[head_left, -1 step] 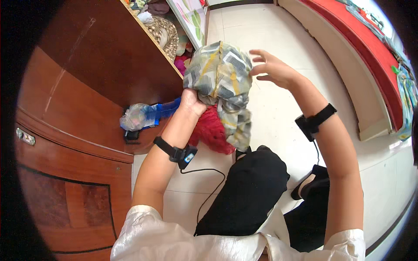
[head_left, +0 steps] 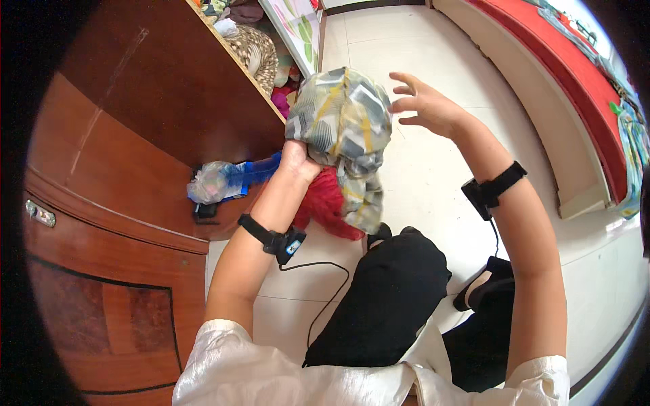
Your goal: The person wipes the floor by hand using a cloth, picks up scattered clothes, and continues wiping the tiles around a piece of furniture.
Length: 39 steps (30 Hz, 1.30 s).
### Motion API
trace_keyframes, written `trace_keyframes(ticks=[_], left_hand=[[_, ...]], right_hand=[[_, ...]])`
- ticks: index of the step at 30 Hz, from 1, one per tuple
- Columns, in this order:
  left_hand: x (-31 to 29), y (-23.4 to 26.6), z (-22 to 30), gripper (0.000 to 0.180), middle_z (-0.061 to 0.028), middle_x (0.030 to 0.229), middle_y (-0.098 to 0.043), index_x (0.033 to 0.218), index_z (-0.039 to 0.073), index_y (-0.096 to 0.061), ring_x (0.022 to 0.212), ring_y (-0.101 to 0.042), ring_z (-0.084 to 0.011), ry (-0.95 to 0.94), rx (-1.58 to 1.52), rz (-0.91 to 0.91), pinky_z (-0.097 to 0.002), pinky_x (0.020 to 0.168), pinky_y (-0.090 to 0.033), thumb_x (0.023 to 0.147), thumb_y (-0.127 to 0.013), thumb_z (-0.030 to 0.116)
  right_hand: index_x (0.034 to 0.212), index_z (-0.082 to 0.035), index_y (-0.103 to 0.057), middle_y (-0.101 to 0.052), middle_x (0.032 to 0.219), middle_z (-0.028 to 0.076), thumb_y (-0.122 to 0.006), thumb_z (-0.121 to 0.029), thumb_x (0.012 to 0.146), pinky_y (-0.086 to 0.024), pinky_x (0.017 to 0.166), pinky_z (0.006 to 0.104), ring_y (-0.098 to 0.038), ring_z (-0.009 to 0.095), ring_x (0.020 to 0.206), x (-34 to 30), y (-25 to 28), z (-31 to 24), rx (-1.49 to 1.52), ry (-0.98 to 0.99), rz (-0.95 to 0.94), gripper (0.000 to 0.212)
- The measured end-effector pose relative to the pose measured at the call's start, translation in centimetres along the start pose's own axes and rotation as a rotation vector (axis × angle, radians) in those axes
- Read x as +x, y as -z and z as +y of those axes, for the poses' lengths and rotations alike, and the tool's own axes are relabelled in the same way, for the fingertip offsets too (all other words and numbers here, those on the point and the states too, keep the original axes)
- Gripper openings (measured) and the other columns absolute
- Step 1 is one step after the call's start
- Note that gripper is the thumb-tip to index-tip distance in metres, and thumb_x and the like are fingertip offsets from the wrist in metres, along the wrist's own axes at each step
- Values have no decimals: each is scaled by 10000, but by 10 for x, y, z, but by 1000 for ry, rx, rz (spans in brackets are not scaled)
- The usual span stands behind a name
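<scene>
A grey, white and yellow patterned cloth is bunched into a rounded bundle in front of me, with a loose tail hanging from it. My left hand holds the bundle up from its lower left; the cloth covers the fingers. Just right of the bundle, my right hand is open, its fingers spread and bent toward the cloth with a small gap. Below the bundle a crumpled red cloth lies partly hidden behind the hanging tail.
A wooden cabinet stands at the left, with piled clothes in its open compartment. Beside its base sit a clear plastic bag and blue items. A red-topped bed runs along the right. A cable hangs from my left wrist strap.
The cloth's hanging tail has swung slightly left. My right hand has shifted a little to the right, while the left hand stays nearly in place.
</scene>
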<state>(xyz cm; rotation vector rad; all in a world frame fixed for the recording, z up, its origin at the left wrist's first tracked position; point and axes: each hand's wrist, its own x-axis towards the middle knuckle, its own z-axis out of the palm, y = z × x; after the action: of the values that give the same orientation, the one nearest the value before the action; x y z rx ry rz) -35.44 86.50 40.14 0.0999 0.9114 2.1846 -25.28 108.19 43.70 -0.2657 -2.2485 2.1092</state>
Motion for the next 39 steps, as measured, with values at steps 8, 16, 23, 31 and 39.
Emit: trace_keyframes(ticks=[8, 16, 23, 31, 39], left_hand=[[-9, -21, -4, 484, -127, 1214, -523, 1239, 44, -456, 1091, -521, -258, 26, 78, -222, -403, 926, -437, 896, -438, 386], [16, -9, 5, 629, -164, 1296, -438, 1312, 28, -371, 1155, -458, -320, 87, -42, -498, -443, 950, -409, 889, -381, 494], [3, 36, -23, 586, -215, 1283, -341, 1305, 61, -316, 1157, -410, -371, 126, 30, 38, -590, 973, -300, 873, -421, 444], [-11, 25, -39, 818, -106, 1380, -342, 1348, 160, -323, 1254, -347, -298, 136, -229, -345, -497, 1029, -284, 748, -456, 700], [-17, 30, -33, 516, -102, 1176, -548, 1183, 93, -509, 1065, -524, -258, 45, 14, 151, -439, 935, -411, 785, -628, 399]], right_hand=[[1361, -58, -245, -443, 1269, 160, -756, -386, 670, -393, 985, 374, -454, 254, 1178, -11, -23, 3, 396, 119, -291, 920], [1172, 15, -494, -583, 1103, 141, -745, -273, 702, -460, 909, 343, -590, 232, 984, -16, -31, 11, 585, 113, -292, 605], [1152, 3, -454, -580, 1039, 159, -782, -186, 592, -482, 799, 355, -594, 241, 934, -6, -35, 3, -36, 340, 505, 676], [1199, 23, -382, -522, 1095, 168, -794, -265, 564, -415, 893, 344, -519, 270, 1013, -28, -106, 10, -199, 536, 376, 810], [1237, 33, -414, -561, 1126, 136, -610, -403, 815, -477, 864, 347, -589, 213, 969, 9, -74, 67, 580, -162, -291, 638]])
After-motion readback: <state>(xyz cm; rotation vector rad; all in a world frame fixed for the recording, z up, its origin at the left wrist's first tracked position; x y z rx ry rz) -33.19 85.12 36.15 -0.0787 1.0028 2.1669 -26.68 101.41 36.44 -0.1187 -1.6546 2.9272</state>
